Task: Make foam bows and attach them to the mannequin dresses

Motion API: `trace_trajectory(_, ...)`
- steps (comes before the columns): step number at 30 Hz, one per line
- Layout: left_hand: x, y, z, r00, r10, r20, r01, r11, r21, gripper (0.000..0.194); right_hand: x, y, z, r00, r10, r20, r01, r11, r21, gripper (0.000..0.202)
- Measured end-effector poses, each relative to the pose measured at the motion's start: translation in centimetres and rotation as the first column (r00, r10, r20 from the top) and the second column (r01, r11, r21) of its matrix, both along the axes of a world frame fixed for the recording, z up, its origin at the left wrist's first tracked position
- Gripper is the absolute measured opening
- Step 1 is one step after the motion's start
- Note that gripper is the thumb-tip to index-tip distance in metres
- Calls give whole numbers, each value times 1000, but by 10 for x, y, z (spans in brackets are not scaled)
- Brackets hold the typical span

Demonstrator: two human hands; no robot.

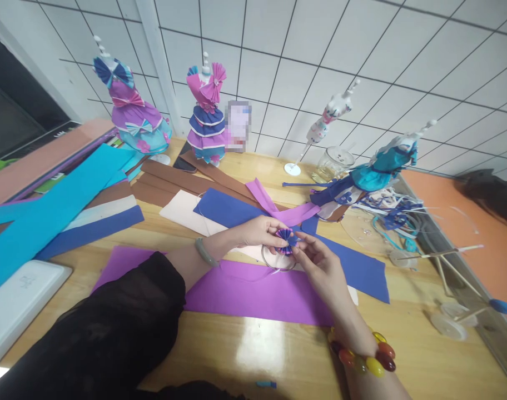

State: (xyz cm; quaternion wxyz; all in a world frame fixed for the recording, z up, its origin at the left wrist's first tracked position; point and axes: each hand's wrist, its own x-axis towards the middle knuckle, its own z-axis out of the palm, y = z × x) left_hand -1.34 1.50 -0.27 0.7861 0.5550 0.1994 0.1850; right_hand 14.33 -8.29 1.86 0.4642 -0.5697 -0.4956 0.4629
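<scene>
- Held over the far edge of the wide purple sheet (257,294) is one pleated blue-and-purple rosette (286,243); the left hand (262,232) pinches one side, the right hand (324,264) grips the other with thumb and fingertips.
- On the sheet's near side, wood grain of the tabletop (212,344) runs toward the person, with one small blue scrap (266,384) on it.
- Well right of the sheet, the tabletop ends at a grey border strip (497,339), an orange surface (466,216) beyond.
- Just beyond the sheet, a dark blue strip (357,266) crowds the space; left of it, a turquoise strip (65,203) slants over others, near one white box (32,303).
- Behind everything beyond the sheet rises a white tiled wall (270,50).
- Farther beyond the sheet stand four dress forms (207,119), three dressed and one undressed, plus one glass jar (336,161).
- Wrists carry one bangle (205,251) and one beaded bracelet (364,364).
</scene>
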Motion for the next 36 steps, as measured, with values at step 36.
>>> trace_trajectory(36, 0, 0, 1, 1000, -18, -14, 18, 999, 32, 34, 2, 1, 7, 992, -118, -46, 119, 993, 25, 38)
